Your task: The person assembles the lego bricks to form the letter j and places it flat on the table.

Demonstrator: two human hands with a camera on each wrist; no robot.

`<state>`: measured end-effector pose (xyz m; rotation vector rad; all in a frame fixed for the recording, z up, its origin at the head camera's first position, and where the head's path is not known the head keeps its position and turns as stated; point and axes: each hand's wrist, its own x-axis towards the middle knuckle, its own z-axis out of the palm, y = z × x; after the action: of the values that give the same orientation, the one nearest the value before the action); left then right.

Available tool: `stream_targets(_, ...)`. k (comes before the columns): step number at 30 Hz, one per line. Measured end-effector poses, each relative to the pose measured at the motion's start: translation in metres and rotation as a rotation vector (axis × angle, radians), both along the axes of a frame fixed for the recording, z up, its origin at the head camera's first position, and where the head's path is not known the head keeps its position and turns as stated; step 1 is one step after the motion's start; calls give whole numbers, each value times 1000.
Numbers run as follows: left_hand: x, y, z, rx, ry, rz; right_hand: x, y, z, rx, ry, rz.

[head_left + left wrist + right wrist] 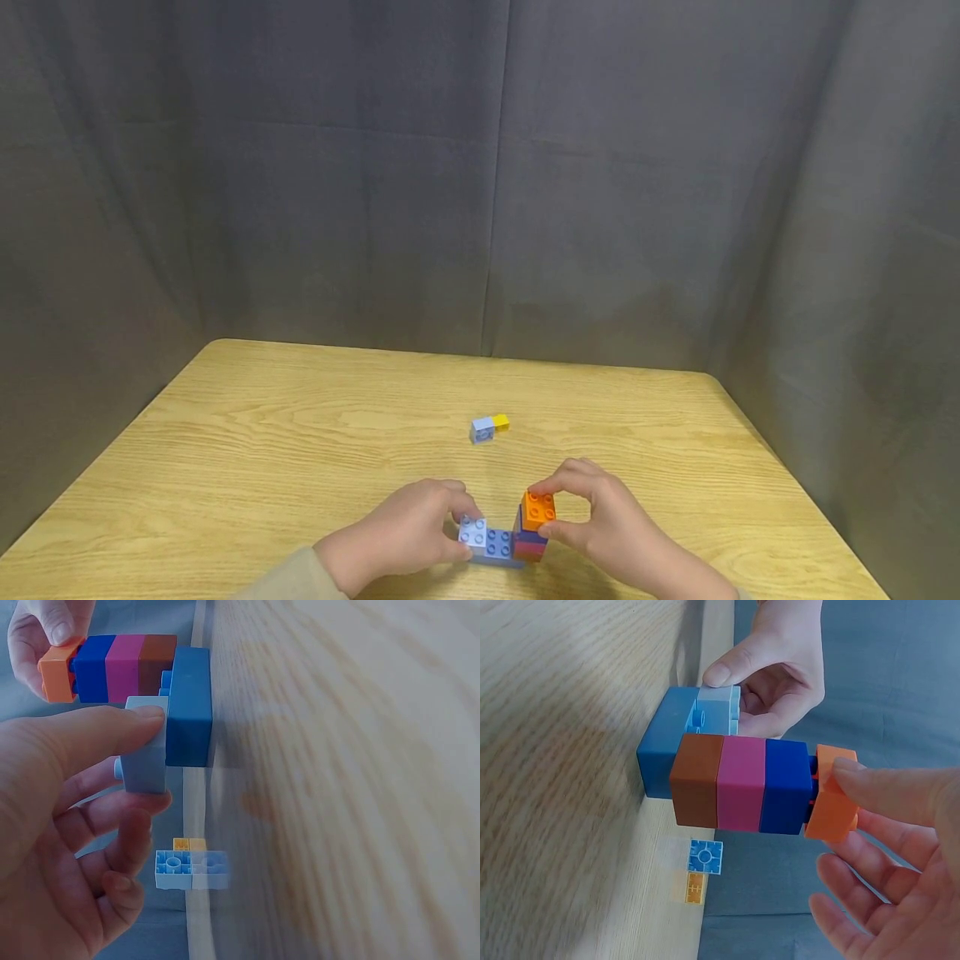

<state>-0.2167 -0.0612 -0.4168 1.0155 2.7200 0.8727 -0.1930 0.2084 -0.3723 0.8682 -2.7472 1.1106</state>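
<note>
A long blue brick [189, 706] rests on the table. On one end of it stands a stack of a brown brick [697, 781], a pink brick [741, 783] and a dark blue brick [786, 787]. My right hand [618, 525] pinches an orange brick [835, 796] at the top of that stack. In the right wrist view the orange brick sits slightly tilted, with dark blue studs showing in a gap below it. With thumb and fingers, my left hand [408, 529] pinches a light blue brick [145, 750] at the long brick's other end.
Farther back on the wooden table [300, 417] lie another light blue brick [482, 430], on its side with its hollow underside showing, and a small yellow brick [501, 422] beside it. Grey curtains [480, 183] surround the table at the back and sides.
</note>
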Motion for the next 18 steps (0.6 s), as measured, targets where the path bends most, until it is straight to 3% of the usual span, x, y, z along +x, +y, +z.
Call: stream_targets(18,0,0,0,5,-3,-1,-1,-2,5,26,-9,39)
